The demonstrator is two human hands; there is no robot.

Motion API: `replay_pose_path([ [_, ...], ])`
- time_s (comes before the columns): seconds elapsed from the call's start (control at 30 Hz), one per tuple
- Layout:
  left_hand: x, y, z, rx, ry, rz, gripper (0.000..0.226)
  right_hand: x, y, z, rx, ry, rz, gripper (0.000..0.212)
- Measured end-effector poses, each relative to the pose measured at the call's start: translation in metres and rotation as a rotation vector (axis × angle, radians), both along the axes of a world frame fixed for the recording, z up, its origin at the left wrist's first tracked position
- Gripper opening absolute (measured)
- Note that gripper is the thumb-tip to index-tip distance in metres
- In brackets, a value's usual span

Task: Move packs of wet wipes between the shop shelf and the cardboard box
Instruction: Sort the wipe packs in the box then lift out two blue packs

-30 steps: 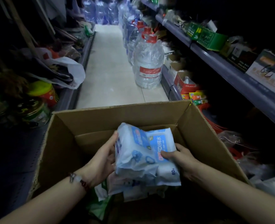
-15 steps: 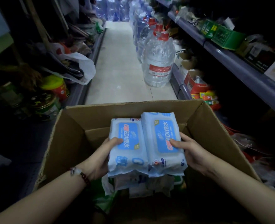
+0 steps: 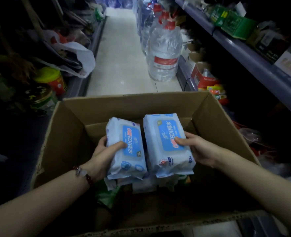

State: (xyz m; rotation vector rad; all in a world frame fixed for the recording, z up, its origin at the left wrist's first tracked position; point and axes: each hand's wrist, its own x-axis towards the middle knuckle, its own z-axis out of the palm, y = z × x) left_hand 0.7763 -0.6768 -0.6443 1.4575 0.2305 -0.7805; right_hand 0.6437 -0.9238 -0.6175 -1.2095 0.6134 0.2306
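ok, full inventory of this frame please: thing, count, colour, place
brown cardboard box: one, open, aisle floor, centre.
pale blue wet-wipe packs: two held over the box, the left pack and the right pack; more lie beneath, count unclear.
green plastic bag: one, in the box near its front.
clear water jugs with red caps: a row on the floor along the right shelf, count unclear.
grey metal shelf: right side, holding green cartons.
white plastic bag: one, left shelf.
yellow-lidded red tub: one, left shelf.
left hand: grip on the left pack; beaded bracelet on its wrist.
right hand: grip on the right pack.
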Motion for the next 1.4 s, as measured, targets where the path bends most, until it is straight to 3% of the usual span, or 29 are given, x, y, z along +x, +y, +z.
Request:
replay_pose_path([
  [0.17,-0.010,0.004,-0.011,-0.019,0.053,-0.074,0.057,-0.013,0.005,-0.024,-0.079,0.152,0.024,0.052],
  [0.27,-0.019,0.007,-0.017,0.010,0.052,-0.093,0.045,-0.017,0.015,-0.035,-0.099,0.207,0.063,0.050],
  [0.47,-0.024,0.017,-0.024,0.014,0.073,-0.084,0.051,-0.024,0.022,-0.039,-0.102,0.221,0.125,0.041],
  [0.57,-0.023,0.017,-0.023,-0.006,0.061,-0.089,0.052,-0.024,0.020,-0.041,-0.089,0.214,0.124,0.044],
  [0.7,-0.017,0.017,-0.020,-0.004,0.018,-0.045,0.068,-0.024,0.011,-0.044,-0.124,0.227,0.190,0.063],
  [1.07,-0.010,0.015,-0.010,-0.021,0.029,0.003,0.064,-0.026,0.011,-0.044,-0.207,0.297,0.365,0.060],
  [1.17,-0.015,0.014,-0.009,0.022,-0.011,0.003,0.063,-0.023,0.003,-0.045,-0.343,0.337,0.522,0.074],
  [1.3,-0.017,0.010,-0.006,0.049,-0.084,-0.025,0.063,-0.006,0.006,-0.049,-0.599,0.466,1.003,0.077],
  [1.4,-0.014,0.007,-0.005,0.048,-0.092,-0.060,0.067,0.012,0.014,-0.069,-0.625,0.588,1.239,0.079],
])
